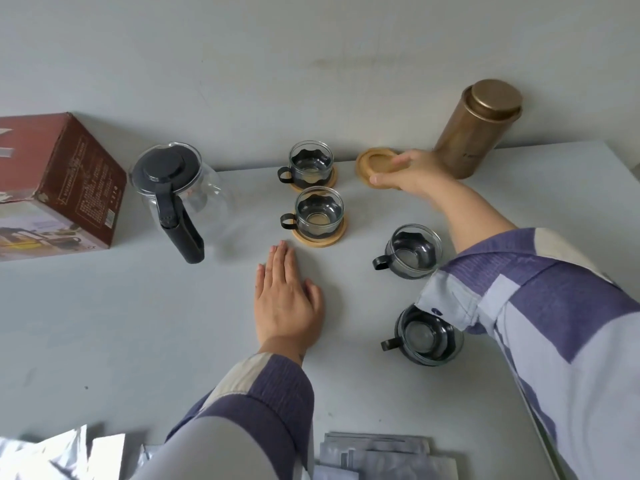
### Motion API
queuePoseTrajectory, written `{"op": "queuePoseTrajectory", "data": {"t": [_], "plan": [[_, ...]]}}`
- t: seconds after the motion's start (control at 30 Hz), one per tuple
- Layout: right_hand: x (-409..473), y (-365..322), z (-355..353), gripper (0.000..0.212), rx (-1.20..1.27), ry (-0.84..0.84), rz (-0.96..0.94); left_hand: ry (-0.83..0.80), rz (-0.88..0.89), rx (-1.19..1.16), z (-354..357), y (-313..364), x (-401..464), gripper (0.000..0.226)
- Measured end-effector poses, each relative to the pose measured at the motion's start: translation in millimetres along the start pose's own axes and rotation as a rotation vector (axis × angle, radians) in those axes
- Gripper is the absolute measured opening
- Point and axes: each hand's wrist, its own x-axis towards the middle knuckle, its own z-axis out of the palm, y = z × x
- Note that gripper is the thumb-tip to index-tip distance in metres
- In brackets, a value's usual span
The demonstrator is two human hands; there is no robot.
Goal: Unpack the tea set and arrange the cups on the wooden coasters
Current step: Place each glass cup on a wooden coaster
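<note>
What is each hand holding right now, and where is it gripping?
The right hand grips a wooden coaster by its right edge, low over the table. The left hand lies flat, holding nothing.

Plenty of bare table (104,323) front-left. Teapot (176,195) and box (59,181) crowd the back left, gold tin (478,129) the back right, and two loose cups (414,251) (427,336) block the right side.

A gold tin (477,128) with a matching lid stands upright at the table's (104,323) far right edge, against the pale wall (242,64). At the table's near edge lie silvery foil wrappers (62,452) on the left and a stack of grey pouches (381,455) toward the right.
</note>
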Motion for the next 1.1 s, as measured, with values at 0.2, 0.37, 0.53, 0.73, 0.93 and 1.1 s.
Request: {"op": "queuePoseTrajectory", "data": {"t": [0.2, 0.37, 0.53, 0.73, 0.93, 1.1], "plan": [[-29, 17, 5, 0.082, -0.243, -0.051, 0.091, -0.004, 0.006, 0.004, 0, 0, -1, 0.067], [-37, 15, 19, 0.082, -0.413, -0.051, 0.14, -0.003, 0.003, 0.012, 2, 0, 0, 0.067], [-33, 4, 23, 0.075, -0.518, -0.051, 0.189, -0.002, 0.004, 0.019, 3, -1, 0, 0.068], [-32, -2, 22, 0.072, -0.503, -0.072, 0.227, -0.008, 0.011, 0.029, 5, -2, 1, 0.068], [-54, 4, 2, 0.063, -0.224, -0.071, 0.094, -0.019, 0.018, 0.024, 4, -3, 1, 0.067], [-109, 41, -16, 0.055, 0.102, -0.076, -0.007, -0.031, 0.013, 0.011, 3, -2, 0, 0.063]]}}
